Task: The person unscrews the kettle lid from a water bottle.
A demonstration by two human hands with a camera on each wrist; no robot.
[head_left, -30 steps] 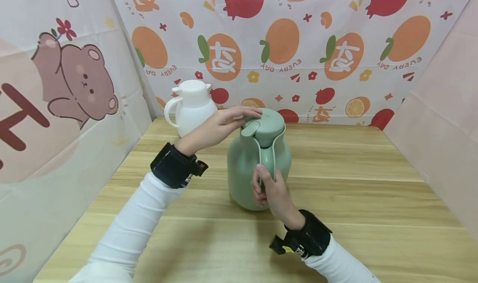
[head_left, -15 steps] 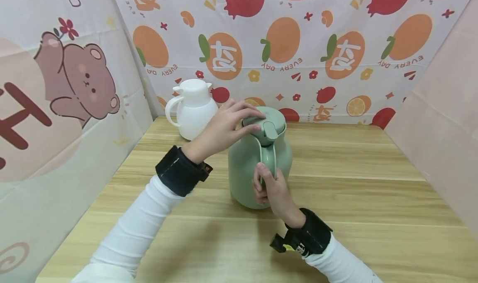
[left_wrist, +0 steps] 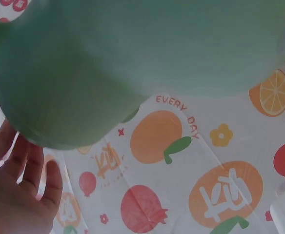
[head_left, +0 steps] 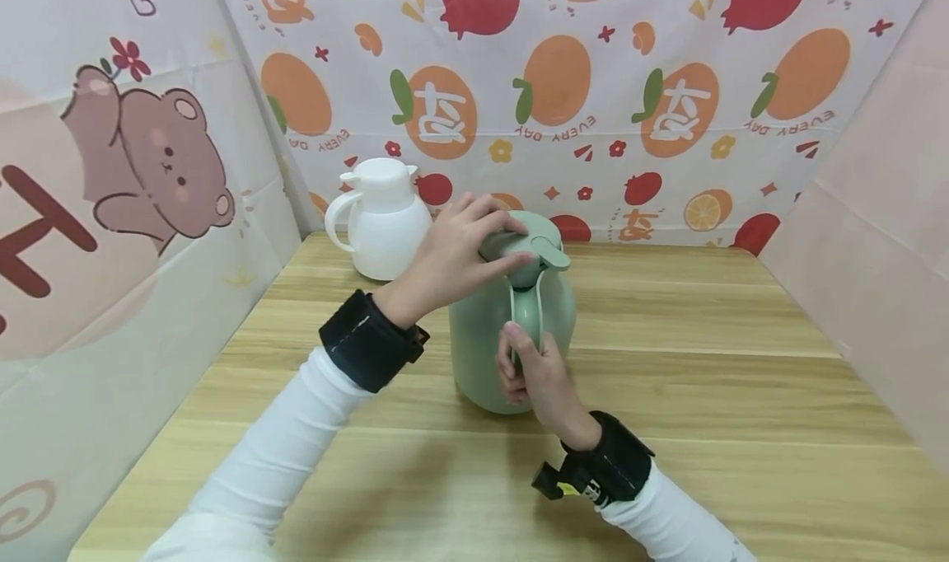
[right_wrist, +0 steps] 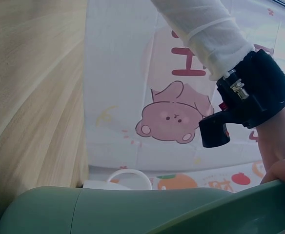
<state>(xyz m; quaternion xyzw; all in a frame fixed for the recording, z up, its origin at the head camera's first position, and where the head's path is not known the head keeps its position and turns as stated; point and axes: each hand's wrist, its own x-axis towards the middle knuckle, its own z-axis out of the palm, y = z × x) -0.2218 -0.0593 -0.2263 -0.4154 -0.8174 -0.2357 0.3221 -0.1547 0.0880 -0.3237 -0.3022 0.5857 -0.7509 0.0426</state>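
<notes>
A sage-green thermos jug (head_left: 474,348) stands upright on the wooden table in the head view, its handle (head_left: 527,315) facing me. My left hand (head_left: 461,253) holds the round lid (head_left: 535,226) from the left, thumb in front and fingers over the top. The lid's thumb lever (head_left: 553,255) points to the right of the handle. Lower down, my right hand (head_left: 539,372) grips the handle with curled fingers, thumb along it. In the left wrist view, the left fingers (left_wrist: 32,168) reach to the green rim. The right wrist view shows the jug's side (right_wrist: 123,209) close up.
A white jug (head_left: 387,232) with a handle stands at the table's back left, behind my left hand. Fruit-printed cloth (head_left: 556,84) hangs at the back, and a bear-printed cloth (head_left: 163,158) on the left. The wooden table (head_left: 712,381) extends to the right.
The lid has turned under my left hand: its lever swung from left of the handle, across it, to the right. My left thumb came round the lid's front. The right hand stayed on the handle.
</notes>
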